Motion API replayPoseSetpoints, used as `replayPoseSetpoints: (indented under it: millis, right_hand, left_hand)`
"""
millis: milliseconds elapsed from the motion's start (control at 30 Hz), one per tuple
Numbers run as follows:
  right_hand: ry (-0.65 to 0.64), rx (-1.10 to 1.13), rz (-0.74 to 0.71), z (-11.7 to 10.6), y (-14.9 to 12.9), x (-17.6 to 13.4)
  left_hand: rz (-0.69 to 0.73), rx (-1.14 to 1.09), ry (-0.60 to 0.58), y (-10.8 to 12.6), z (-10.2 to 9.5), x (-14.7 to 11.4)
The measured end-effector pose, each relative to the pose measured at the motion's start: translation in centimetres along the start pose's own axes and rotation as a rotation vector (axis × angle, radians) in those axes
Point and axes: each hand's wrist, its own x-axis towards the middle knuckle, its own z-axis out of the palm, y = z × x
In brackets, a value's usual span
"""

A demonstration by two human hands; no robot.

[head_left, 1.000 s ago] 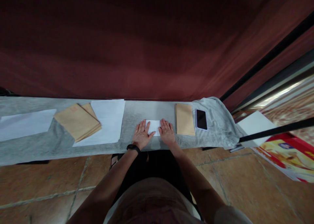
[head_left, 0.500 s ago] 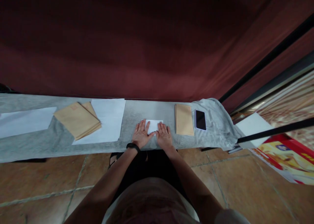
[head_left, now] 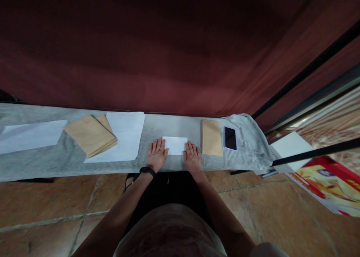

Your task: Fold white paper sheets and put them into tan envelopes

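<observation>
The folded white paper (head_left: 174,145) lies flat on the grey cloth (head_left: 168,126) of the table, right in front of me, with its long axis running left to right, along the table's edge. It sits between my two hands, so neither is clearly nearer: my left hand (head_left: 156,156) is at its left end and my right hand (head_left: 192,157) at its right end, and the paper lies just ahead of my fingertips and inward from each palm. Both hands are flat, palms down, fingers stretched forward and a little spread, gripping nothing. My left fingertips touch or just overlap the paper's left edge; my right fingertips reach its lower right corner, though I cannot tell whether they press it or rest beside it. My forearms come in from below and angle toward each other, with a black band (head_left: 147,170) on my left wrist.

Just right of my right hand is a brown envelope (head_left: 211,137), lengthwise away from me, and beyond it a dark phone (head_left: 230,138). To my left lie a large white sheet (head_left: 123,135) and a fanned stack of brown envelopes (head_left: 90,135).
</observation>
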Motion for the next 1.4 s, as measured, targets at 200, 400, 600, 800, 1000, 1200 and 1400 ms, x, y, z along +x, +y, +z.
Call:
replayPoseSetpoints:
  millis: [200, 400, 600, 800, 1000, 1200, 1400]
  right_hand:
    - [-0.018, -0.005, 0.003, -0.4, -0.2, 0.0]
    - [-0.039, 0.012, 0.017, -0.4, 0.3, -0.2]
    - [-0.007, 0.030, 0.035, -0.1, 0.2, 0.0]
    - [0.020, 0.061, 0.046, 0.0, 0.2, 0.1]
    - [-0.002, 0.027, 0.051, -0.1, 0.1, 0.1]
    - [0.011, 0.040, 0.040, -0.2, 0.2, 0.0]
    - [0.019, 0.081, 0.007, -0.3, 0.1, 0.4]
  left_hand:
    - [0.239, -0.094, -0.076, 4.8, 0.5, 0.7]
    - [0.309, -0.130, -0.166, 8.1, 1.8, 1.8]
    - [0.269, -0.069, -0.168, 7.3, 1.8, 3.2]
    - [0.234, -0.046, -0.154, 6.6, 1.8, 4.1]
    - [0.187, -0.026, -0.135, 5.6, 1.4, 3.8]
    - [0.129, 0.009, -0.112, 3.7, 1.4, 2.3]
    - [0.114, 0.022, -0.105, 3.0, 1.1, 1.3]
